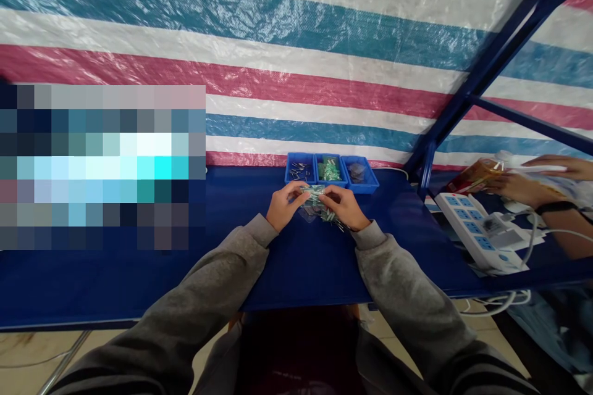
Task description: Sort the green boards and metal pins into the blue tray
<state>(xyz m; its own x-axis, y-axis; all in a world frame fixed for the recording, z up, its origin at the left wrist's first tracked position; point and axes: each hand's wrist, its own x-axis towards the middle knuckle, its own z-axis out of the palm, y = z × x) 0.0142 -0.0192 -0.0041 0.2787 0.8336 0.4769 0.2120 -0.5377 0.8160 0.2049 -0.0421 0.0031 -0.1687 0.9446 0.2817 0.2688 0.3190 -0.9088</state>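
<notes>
My left hand [282,206] and my right hand [348,206] face each other over the blue table, each with thumb and fingers pinched together. Between them they hold a small clear plastic bag [314,190] by its two sides, with something greenish showing in or behind it. Just under it lies a small heap of clear bags and green and metal pieces [330,216], partly covered by my fingers. Right behind my hands stand three blue bins: the left bin [288,168] contains metal screw-like pieces, the middle bin [344,180] green pieces, and the right bin [370,185] greyish, see-through items.
A white power strip [467,228] with plugged-in chargers and cables lies on the right, beyond a blue metal frame post [428,163]. Past it, another person's hands [523,188] are near a plastic bottle [479,171]. A striped plastic sheet [324,92] hangs behind. The left side is pixelated.
</notes>
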